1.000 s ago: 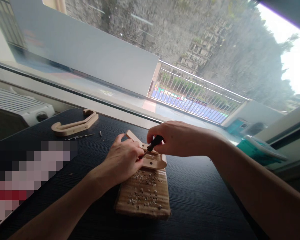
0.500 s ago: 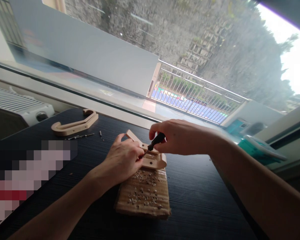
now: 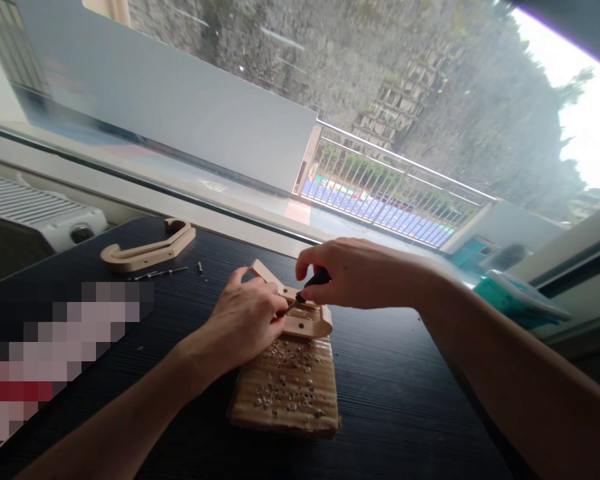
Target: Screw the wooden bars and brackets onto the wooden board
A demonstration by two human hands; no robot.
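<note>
My left hand is closed over a pale wooden hook-shaped piece and presses it onto the far end of a cardboard pad. My right hand grips a small screwdriver with a black handle. Its tip points down at the wooden piece, right beside my left fingers. The cardboard pad is pocked with several small holes and crumbs.
A second wooden hook lies at the far left of the dark table, with a thin metal bit and a small screw beside it. A teal object sits at the right. A white radiator stands left, below the window.
My right hand has shifted slightly around the screwdriver handle, which now shows less between the fingers. My left hand and the wooden piece have stayed in place.
</note>
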